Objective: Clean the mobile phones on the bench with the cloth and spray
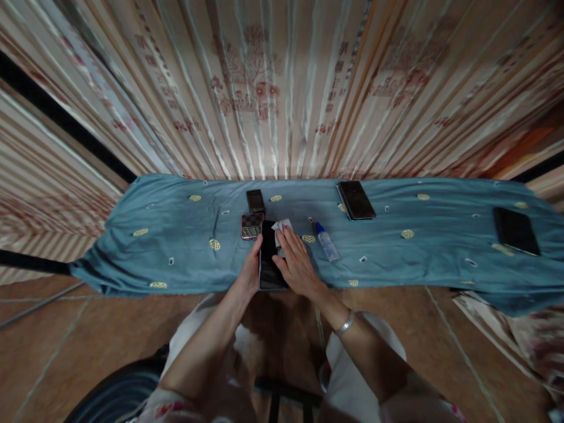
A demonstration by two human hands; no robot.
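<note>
A phone (268,267) with a dark screen is at the front edge of the cloth-covered table. My left hand (251,267) grips it along its left side, thumb on the edge. Over the screen's right part lies my right hand (296,261), pressing a crumpled white tissue (282,227) against the upper right of the phone. The right fingers partly cover the tissue. Just beyond the phone's upper left sit a shiny checkered compact-like case (252,226) and a small dark box-shaped object (255,201). To the right lies a clear bottle (328,245) with a blue cap.
A teal patterned cloth (176,241) covers the long narrow table. Towards the back right is a dark-screened device (358,200), seemingly on top of another. A black flat object (516,230) lies at the far right. Behind hangs a striped, printed curtain (282,88).
</note>
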